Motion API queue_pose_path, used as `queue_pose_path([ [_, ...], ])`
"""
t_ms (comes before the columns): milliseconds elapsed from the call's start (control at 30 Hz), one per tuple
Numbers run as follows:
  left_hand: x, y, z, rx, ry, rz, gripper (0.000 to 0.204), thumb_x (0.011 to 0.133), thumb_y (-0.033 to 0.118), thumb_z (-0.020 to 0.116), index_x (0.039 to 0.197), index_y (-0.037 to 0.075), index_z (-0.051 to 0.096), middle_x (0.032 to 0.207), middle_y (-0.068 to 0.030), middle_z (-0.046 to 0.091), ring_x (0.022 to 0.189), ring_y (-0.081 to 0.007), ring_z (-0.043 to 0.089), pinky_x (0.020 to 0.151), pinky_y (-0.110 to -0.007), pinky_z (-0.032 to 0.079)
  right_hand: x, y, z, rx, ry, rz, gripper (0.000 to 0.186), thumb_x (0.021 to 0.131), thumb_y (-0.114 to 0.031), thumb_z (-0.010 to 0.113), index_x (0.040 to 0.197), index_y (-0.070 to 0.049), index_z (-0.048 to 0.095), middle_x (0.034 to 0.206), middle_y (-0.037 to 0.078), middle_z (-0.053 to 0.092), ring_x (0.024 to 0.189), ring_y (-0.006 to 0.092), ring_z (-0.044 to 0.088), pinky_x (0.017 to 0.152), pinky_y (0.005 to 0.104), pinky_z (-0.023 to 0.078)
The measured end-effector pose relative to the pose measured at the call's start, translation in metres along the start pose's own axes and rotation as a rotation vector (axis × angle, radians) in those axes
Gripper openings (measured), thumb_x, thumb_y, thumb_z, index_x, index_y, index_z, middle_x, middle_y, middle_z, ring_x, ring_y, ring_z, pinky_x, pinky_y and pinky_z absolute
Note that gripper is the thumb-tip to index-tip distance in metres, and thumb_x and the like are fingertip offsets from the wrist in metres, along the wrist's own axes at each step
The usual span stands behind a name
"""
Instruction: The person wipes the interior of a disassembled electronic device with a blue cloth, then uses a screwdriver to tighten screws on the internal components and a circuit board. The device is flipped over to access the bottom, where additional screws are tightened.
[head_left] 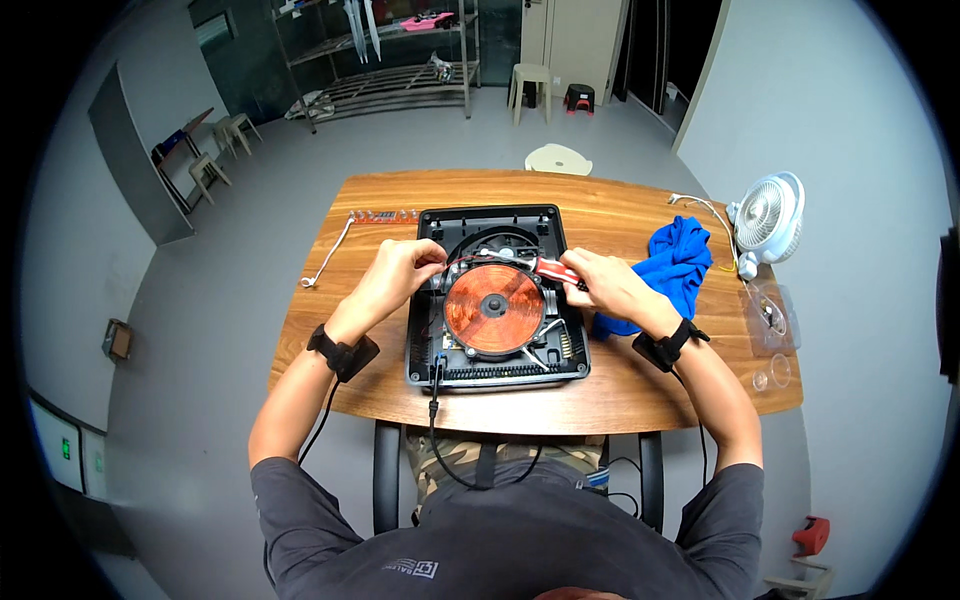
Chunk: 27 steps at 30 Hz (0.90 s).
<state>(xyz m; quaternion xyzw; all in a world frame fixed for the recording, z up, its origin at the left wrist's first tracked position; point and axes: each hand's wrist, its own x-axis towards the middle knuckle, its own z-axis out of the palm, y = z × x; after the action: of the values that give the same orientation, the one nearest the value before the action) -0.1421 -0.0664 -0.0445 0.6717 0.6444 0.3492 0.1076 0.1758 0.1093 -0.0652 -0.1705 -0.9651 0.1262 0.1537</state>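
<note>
An opened induction cooker (498, 376) lies on the table in front of me, its black housing showing a round copper coil (494, 309) in the middle. My right hand (612, 284) is closed around a screwdriver (556, 270) with a red handle. The metal shaft points left across the coil's far edge. At the coil's far left my left hand (406, 268) is closed in a pinch; a thin red wire (462, 261) runs from its fingertips toward the tool's tip. Exactly where the tip touches is too small to tell.
A red circuit strip (384, 216) with a white cable lies at the far left of the wooden table (345, 385). On the right are a blue cloth (680, 262), a white fan (768, 220) and a clear plastic box (772, 318). A black power cord (434, 408) hangs over the near edge.
</note>
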Motion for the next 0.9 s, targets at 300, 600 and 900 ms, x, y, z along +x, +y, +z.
queue_pose_path([
  [300, -0.01, -0.001, 0.005, -0.037, -0.053, 0.04, 0.022, 0.091, 0.003, 0.076, 0.112, -0.001, 0.076, 0.099, -0.0158, 0.079, 0.088, -0.0185, 0.077, 0.08, -0.03, 0.063, 0.003, -0.022, 0.008, 0.041, -0.003, -0.11, 0.031, 0.094, -0.024, 0.068, 0.11, -0.003, 0.053, 0.097, 0.019, 0.059, 0.086, 0.0448, 0.063, 0.073, 0.0506, 0.053],
  [600, -0.008, 0.0, 0.016, -0.03, -0.047, 0.116, 0.019, 0.09, 0.004, 0.076, 0.108, -0.001, 0.077, 0.095, -0.0166, 0.079, 0.085, -0.0225, 0.078, 0.077, -0.031, 0.062, 0.002, -0.022, 0.01, 0.037, 0.001, -0.103, 0.029, 0.092, -0.022, 0.067, 0.112, -0.004, 0.055, 0.096, 0.019, 0.06, 0.083, 0.0447, 0.064, 0.071, 0.051, 0.053],
  [900, -0.006, 0.0, 0.023, -0.023, -0.053, 0.184, 0.017, 0.088, 0.004, 0.077, 0.105, 0.0, 0.078, 0.094, -0.017, 0.078, 0.085, -0.0265, 0.077, 0.076, -0.034, 0.062, -0.003, -0.022, 0.012, 0.032, -0.015, -0.074, 0.026, 0.093, -0.021, 0.063, 0.111, -0.005, 0.055, 0.095, 0.019, 0.061, 0.082, 0.0437, 0.064, 0.07, 0.0505, 0.053],
])
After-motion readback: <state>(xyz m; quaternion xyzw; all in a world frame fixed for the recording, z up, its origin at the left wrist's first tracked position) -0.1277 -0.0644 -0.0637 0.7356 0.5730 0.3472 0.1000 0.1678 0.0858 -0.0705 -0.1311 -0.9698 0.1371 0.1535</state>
